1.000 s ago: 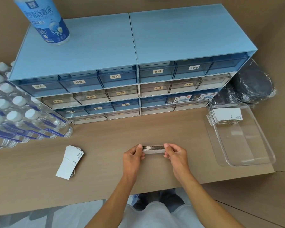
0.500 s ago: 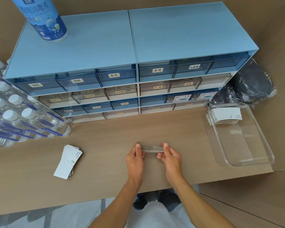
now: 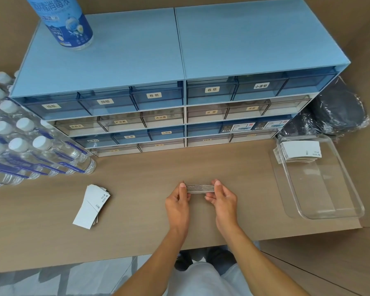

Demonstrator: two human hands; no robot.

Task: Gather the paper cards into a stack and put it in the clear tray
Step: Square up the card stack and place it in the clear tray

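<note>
A small stack of paper cards [image 3: 199, 188] stands on edge on the desk, pinched between my left hand [image 3: 178, 204] on its left end and my right hand [image 3: 224, 201] on its right end. A second loose pile of white cards [image 3: 91, 205] lies fanned on the desk to the left. At the right stands the clear tray [image 3: 329, 208], with another stack of cards [image 3: 298, 151] lying in its far end.
Blue drawer cabinets [image 3: 179, 60] fill the back of the desk, with a disinfectant bottle [image 3: 64, 20] on top. A wrapped pack of water bottles [image 3: 26, 152] lies at left. A dark bagged bundle [image 3: 338, 112] sits behind the tray. The desk's front edge [image 3: 115, 259] is close to my body.
Both hands with the card stack have drawn slightly closer together and squared the cards. The other piles and the tray have not moved.
</note>
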